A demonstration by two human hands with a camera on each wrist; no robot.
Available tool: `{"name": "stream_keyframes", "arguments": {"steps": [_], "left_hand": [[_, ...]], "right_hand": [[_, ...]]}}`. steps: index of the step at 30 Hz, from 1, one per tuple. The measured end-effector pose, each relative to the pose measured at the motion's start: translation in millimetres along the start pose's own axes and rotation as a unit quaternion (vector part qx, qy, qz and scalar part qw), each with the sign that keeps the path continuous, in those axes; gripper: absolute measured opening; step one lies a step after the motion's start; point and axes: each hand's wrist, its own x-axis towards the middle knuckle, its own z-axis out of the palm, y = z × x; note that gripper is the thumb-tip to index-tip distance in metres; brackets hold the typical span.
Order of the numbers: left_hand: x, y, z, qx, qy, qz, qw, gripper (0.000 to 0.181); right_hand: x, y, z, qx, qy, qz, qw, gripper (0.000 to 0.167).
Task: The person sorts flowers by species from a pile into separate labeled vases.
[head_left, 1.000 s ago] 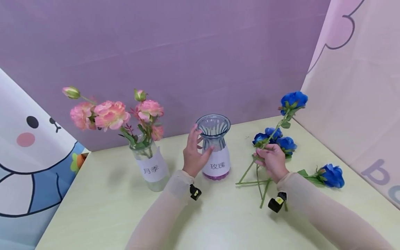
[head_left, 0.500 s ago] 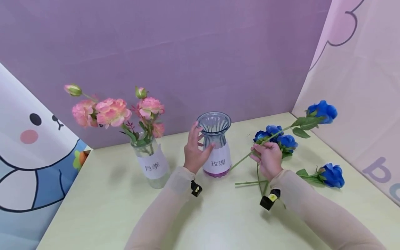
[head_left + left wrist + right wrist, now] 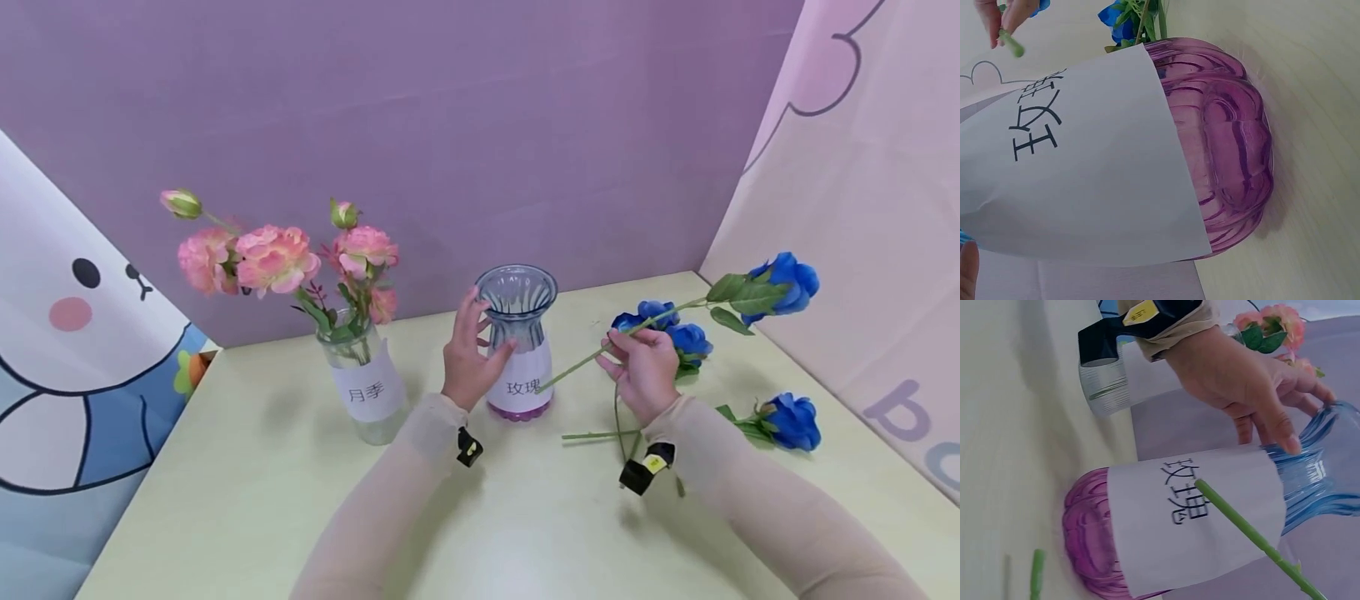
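A glass vase (image 3: 525,335), blue above and purple at its base (image 3: 1235,144), stands upright with a white paper label around it. My left hand (image 3: 472,362) holds its neck from the left, thumb in front and fingers up by the rim, as the right wrist view also shows. To the right, my right hand (image 3: 649,375) pinches the green stem of a blue rose (image 3: 783,287). That rose is tilted, bloom to the upper right. Its bare stem end (image 3: 1200,485) appears in front of the label in the right wrist view; whether it touches cannot be told.
Several more blue roses (image 3: 688,340) lie behind and below the right hand, with one bloom (image 3: 793,421) further right. A clear labelled glass vase (image 3: 367,429) with pink flowers (image 3: 276,260) stands at left. A purple backdrop (image 3: 480,142) rises behind the table (image 3: 525,517).
My right hand has tipped the held blue rose from steep to nearly flat, its bloom swinging right and down. The stem end has moved left and up to the vase's label. My left hand stays put.
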Motion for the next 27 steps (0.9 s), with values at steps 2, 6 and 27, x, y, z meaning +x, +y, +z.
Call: {"name": "stream_keyframes", "arguments": {"steps": [2, 6, 27], "left_hand": [[1.4, -0.6, -0.8, 0.001, -0.003, -0.001, 1.0000, 0.057], [1.3, 0.5, -2.3, -0.003, -0.005, -0.008, 1.0000, 0.057], [0.1, 6.3, 0.9, 0.000, -0.005, -0.039, 0.9992, 0.056]], "right_hand": [[-0.2, -5, 4, 0.010, 0.002, -0.005, 0.9999, 0.027], [-1.9, -12, 9, 0.031, 0.008, -0.020, 0.9993, 0.031], [-13.8, -66, 39, 0.104, -0.019, -0.082, 0.9910, 0.039]]}}
